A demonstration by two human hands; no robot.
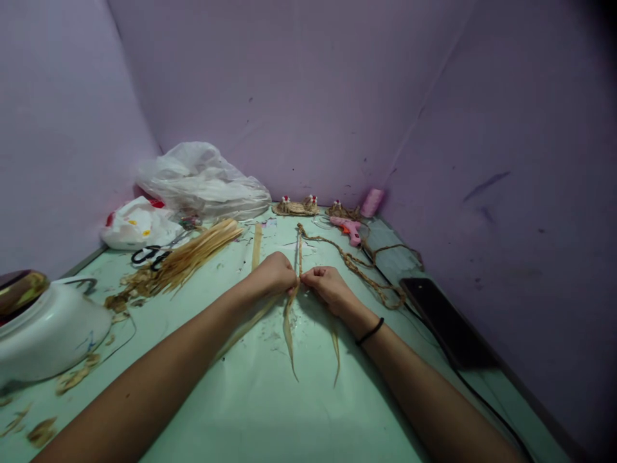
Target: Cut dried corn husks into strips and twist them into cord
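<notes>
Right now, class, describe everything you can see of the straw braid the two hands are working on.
The thin tan straw braid lies flat on the pale green table, running straight away from the person. The left hand and right hand pinch its near end, where loose flat strands trail towards the person, unplaited.

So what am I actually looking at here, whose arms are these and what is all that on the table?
The camera sits on a person's head, looking down at their own bare arms. The left hand and right hand meet at a braid of straw strips, each with a grip on it; loose ends trail toward the viewer. On the pale green table lie a straw bundle, scissors, plastic bags, a pink glue gun, a dark phone and a white pot.
</notes>
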